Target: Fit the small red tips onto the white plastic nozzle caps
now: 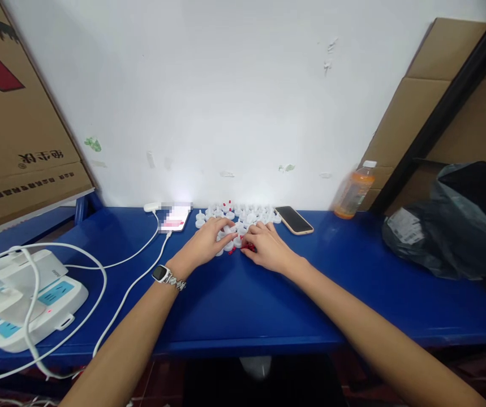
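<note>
A cluster of white plastic nozzle caps [251,217] lies on the blue table against the wall. Several of them stand with their spouts up, and a few at the back carry small red tips [227,204]. My left hand [209,240] reaches in from the left, its thumb and fingers closed around a white nozzle cap [228,229]. Beside it, my right hand [266,246] curls its fingers over a small heap of loose red tips [249,246]. Whether a tip sits between those fingers is hidden. A watch [162,274] is on the left wrist.
A phone [294,220] lies right of the caps, and another phone [177,217] with a charging cable is left of them. An orange drink bottle [355,190] and dark plastic bag [429,226] stand right. A power strip [34,305] with looping white cables occupies the left.
</note>
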`<state>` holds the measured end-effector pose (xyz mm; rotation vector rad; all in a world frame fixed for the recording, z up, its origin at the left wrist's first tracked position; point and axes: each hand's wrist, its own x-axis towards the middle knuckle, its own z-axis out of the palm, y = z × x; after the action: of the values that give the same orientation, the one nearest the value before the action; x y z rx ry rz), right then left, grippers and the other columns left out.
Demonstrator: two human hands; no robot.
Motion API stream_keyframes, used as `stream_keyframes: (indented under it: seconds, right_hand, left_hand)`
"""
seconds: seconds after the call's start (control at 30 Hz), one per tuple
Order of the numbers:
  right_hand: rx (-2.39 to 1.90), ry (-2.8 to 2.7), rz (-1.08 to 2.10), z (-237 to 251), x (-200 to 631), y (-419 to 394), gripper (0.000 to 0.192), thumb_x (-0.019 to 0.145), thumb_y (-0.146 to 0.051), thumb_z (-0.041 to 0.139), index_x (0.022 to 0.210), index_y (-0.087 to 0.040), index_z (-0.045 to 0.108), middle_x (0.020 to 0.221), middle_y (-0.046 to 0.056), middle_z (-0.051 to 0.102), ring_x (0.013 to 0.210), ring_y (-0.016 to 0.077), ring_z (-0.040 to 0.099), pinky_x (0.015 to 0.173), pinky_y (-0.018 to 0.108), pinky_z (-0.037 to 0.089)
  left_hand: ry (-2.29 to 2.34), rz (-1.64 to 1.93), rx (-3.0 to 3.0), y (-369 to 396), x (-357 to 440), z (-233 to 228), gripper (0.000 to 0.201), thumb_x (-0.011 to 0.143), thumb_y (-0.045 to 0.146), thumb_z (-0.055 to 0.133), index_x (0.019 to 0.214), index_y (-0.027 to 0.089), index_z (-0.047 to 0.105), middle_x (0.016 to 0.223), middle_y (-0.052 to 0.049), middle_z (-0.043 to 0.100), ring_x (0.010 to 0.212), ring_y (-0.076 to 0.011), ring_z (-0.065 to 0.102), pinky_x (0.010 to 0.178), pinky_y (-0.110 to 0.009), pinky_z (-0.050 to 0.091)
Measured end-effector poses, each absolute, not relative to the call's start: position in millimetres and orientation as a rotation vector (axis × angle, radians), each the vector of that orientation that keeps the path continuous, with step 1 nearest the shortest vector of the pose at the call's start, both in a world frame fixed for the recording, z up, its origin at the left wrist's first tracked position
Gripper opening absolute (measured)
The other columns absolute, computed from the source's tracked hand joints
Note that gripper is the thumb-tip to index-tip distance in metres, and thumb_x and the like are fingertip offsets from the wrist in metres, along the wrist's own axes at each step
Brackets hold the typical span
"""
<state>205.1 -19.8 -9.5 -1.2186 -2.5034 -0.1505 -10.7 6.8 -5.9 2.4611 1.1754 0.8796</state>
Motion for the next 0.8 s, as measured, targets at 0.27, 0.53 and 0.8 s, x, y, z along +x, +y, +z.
stream_keyframes:
  seconds: [0.27, 0.53, 0.8]
  right_hand:
    - [-1.144, -2.104, 0.31, -9, 205, -15, 0.007, 0.087, -0.023, 0.059, 0.081, -0.019, 0.061, 0.081, 0.002, 0.067, 0.081, 0.0183, 0.059, 0.081, 0.035, 0.04]
    - [-0.864, -1.461, 1.062, -5, 207, 0, 0.03, 0.072, -0.043, 0.079, 0.079, -0.018, 0.065, 0.071, 0.001, 0.069, 0.065, 0.0141, 0.061, 0.065, 0.029, 0.046]
    - [-0.754, -1.277, 1.263, -2, 203, -4, 0.029, 0.067, -0.041, 0.085, 0.079, -0.017, 0.073, 0.068, -0.001, 0.067, 0.06, 0.0095, 0.051, 0.06, 0.026, 0.04]
  left_hand:
    - [1.145, 0.889, 2.439, 5, -7, -6, 0.043, 0.098, 0.055, 0.042, 0.12, 0.021, 0.058, 0.118, -0.01, 0.063, 0.108, -0.025, 0.058, 0.093, -0.04, 0.048]
    - [1.065, 0.889, 2.407, -6, 6, 1, 0.04, 0.102, 0.052, 0.033, 0.118, 0.022, 0.053, 0.114, -0.008, 0.062, 0.101, -0.0226, 0.059, 0.093, -0.039, 0.045]
    - [1.051, 0.93, 2.293, -22, 17, 5, 0.035, 0.104, 0.05, 0.026, 0.114, 0.023, 0.045, 0.086, -0.001, 0.056, 0.078, -0.0174, 0.055, 0.078, -0.034, 0.044]
